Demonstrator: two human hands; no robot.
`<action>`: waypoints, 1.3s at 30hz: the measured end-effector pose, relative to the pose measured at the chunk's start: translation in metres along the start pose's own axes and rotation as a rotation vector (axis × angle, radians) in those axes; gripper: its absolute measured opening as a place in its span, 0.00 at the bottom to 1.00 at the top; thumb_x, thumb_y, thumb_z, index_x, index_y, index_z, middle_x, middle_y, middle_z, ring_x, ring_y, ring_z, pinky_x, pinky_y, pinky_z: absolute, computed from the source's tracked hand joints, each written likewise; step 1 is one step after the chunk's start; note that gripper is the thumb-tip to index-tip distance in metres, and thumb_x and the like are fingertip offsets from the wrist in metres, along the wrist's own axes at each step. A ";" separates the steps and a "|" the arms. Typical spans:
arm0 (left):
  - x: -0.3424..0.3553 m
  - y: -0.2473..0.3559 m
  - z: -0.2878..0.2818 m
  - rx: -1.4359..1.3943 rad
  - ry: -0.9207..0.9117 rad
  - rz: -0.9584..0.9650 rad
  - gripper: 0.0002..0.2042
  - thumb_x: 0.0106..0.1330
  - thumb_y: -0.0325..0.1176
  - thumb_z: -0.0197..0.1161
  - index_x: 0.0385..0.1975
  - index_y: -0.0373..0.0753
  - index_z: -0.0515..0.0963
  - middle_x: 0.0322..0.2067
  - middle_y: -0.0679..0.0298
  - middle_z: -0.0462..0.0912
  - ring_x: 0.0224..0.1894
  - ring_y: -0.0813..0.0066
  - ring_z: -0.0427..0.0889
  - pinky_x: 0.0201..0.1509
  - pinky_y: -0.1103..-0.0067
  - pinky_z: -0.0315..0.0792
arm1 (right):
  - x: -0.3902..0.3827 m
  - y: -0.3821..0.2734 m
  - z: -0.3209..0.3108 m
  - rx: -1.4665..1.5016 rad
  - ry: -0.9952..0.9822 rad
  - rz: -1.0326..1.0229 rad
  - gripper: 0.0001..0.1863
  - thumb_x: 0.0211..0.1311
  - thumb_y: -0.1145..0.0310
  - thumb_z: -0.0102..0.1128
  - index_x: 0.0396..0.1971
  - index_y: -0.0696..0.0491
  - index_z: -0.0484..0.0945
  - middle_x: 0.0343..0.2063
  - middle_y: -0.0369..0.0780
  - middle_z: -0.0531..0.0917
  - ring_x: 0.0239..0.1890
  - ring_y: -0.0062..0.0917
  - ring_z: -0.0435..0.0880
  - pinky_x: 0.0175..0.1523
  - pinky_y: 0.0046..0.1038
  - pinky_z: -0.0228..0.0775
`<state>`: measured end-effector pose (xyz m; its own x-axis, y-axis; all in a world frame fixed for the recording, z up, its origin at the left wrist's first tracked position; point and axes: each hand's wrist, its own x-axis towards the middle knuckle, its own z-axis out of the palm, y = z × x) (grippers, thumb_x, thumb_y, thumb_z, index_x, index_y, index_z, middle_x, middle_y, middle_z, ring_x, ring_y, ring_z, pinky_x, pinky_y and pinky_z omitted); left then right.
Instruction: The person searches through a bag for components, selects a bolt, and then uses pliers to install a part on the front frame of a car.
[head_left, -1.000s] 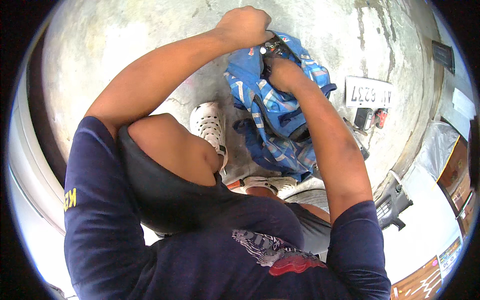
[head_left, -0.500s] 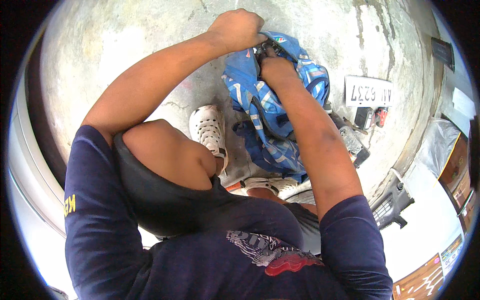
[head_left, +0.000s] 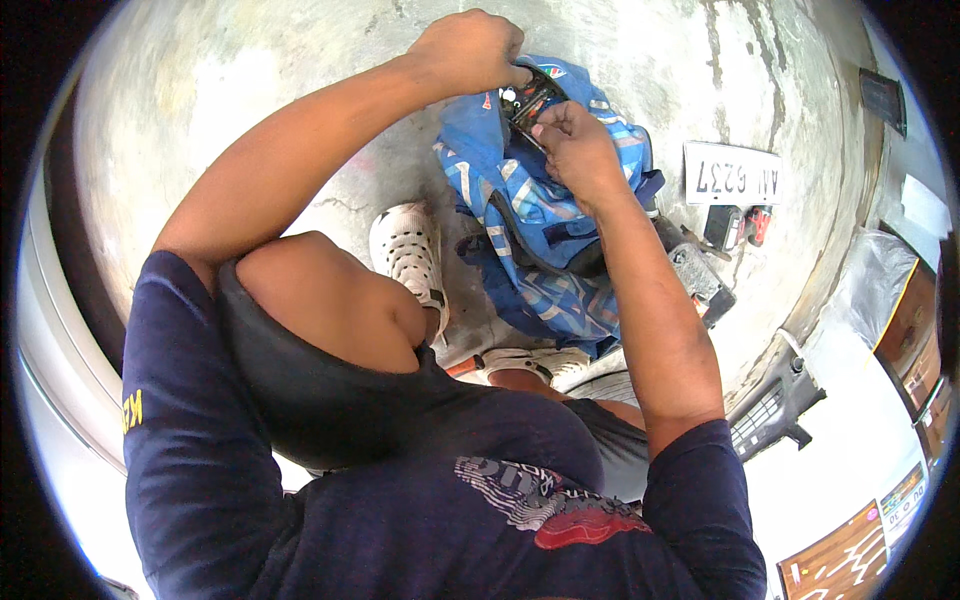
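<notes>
A blue patterned backpack (head_left: 535,235) with white and grey stripes lies on the floor beyond my feet, its top gaping. Dark and shiny small items (head_left: 527,100) crowd the opening; I cannot tell their kinds. My left hand (head_left: 470,50) is closed on the far left rim of the backpack, holding the fabric up. At the near right side of the opening is my right hand (head_left: 580,150), thumb and fingers pinched together. Whatever sits between those fingertips is too small and dark to make out.
Right of the backpack lie a white number plate (head_left: 733,173), a small black box (head_left: 720,227), a red and black object (head_left: 758,226) and a grey block-like part (head_left: 700,283). A black plastic grille (head_left: 772,412) lies nearer. My white clogs (head_left: 408,250) flank the backpack's lower end.
My right hand has come up out of the opening toward its near right edge, fingers now pinched. More of the contents shows. My left hand keeps hold of the rim.
</notes>
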<state>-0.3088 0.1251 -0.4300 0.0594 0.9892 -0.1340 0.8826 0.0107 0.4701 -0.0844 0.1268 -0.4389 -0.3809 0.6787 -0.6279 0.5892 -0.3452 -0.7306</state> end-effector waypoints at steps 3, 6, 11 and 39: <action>-0.005 0.011 -0.023 -0.100 -0.077 -0.011 0.20 0.62 0.53 0.70 0.33 0.40 0.85 0.22 0.55 0.83 0.29 0.56 0.85 0.38 0.63 0.77 | -0.021 -0.007 -0.012 0.375 -0.081 0.073 0.11 0.70 0.73 0.61 0.49 0.60 0.77 0.27 0.33 0.74 0.25 0.16 0.68 0.29 0.20 0.62; -0.001 0.016 -0.039 -0.297 -0.253 0.048 0.17 0.66 0.48 0.68 0.37 0.39 0.86 0.25 0.54 0.85 0.30 0.59 0.85 0.40 0.64 0.77 | -0.037 -0.004 -0.035 0.510 -0.104 0.091 0.11 0.73 0.71 0.58 0.48 0.62 0.77 0.28 0.34 0.73 0.25 0.16 0.69 0.28 0.21 0.62; -0.008 0.028 -0.026 -0.284 -0.535 0.117 0.13 0.68 0.40 0.64 0.43 0.37 0.86 0.33 0.48 0.87 0.36 0.53 0.86 0.45 0.63 0.78 | -0.068 -0.008 -0.055 0.584 -0.074 0.113 0.11 0.74 0.66 0.60 0.46 0.58 0.80 0.28 0.32 0.77 0.23 0.16 0.69 0.28 0.21 0.62; 0.001 0.076 -0.008 0.124 -0.483 0.154 0.12 0.67 0.34 0.60 0.43 0.33 0.84 0.38 0.41 0.84 0.42 0.39 0.83 0.51 0.58 0.77 | -0.256 0.082 -0.091 0.716 -0.035 0.258 0.08 0.76 0.67 0.56 0.48 0.53 0.76 0.32 0.38 0.84 0.28 0.18 0.78 0.31 0.20 0.67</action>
<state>-0.2452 0.1281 -0.3874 0.3755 0.7975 -0.4723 0.8935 -0.1761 0.4130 0.1263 -0.0165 -0.3134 -0.3236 0.5024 -0.8018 0.0612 -0.8345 -0.5476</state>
